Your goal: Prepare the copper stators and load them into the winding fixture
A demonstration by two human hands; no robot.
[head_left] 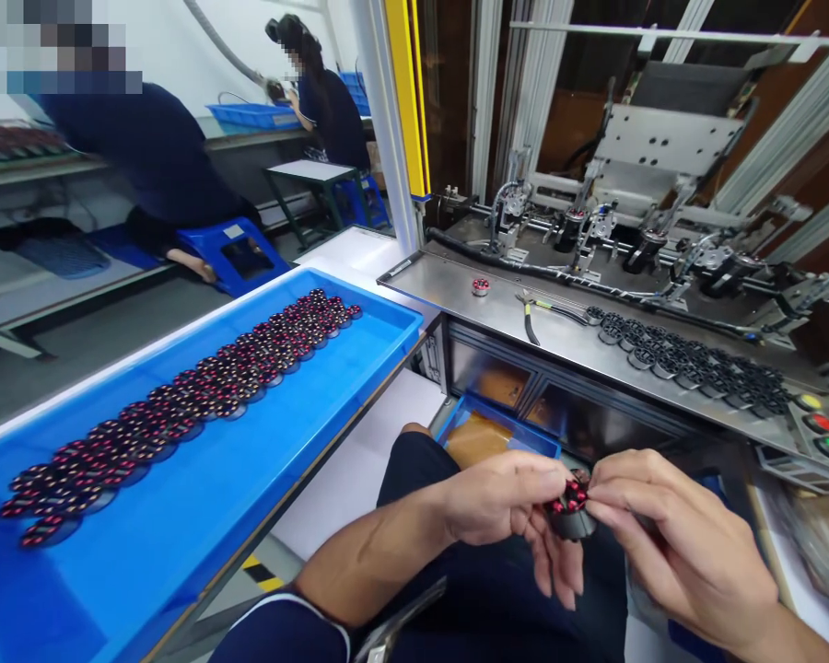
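Over my lap, a wound motor stator (pixel 572 517), round and dark with red coils on top, is held between both hands. My left hand (pixel 507 502) grips it from the left, thumb at its upper edge and some lower fingers hanging loose beneath. From the other side, my right hand (pixel 677 534) pinches at the stator's edge with thumb and forefinger. Whether a wire lies between those fingertips is too small to tell. Rows of similar wound stators (pixel 200 391) lie in a blue tray (pixel 249 488) to my left.
On the steel bench (pixel 442 281) sit one red-wound stator (pixel 481 287), cutters (pixel 531 318) and several black unwound cores (pixel 697 364). A winding machine (pixel 594 221) stands behind. A button box (pixel 825 425) is at right. Below is a blue bin (pixel 466 414). Two people (pixel 138 147) sit at the far left.
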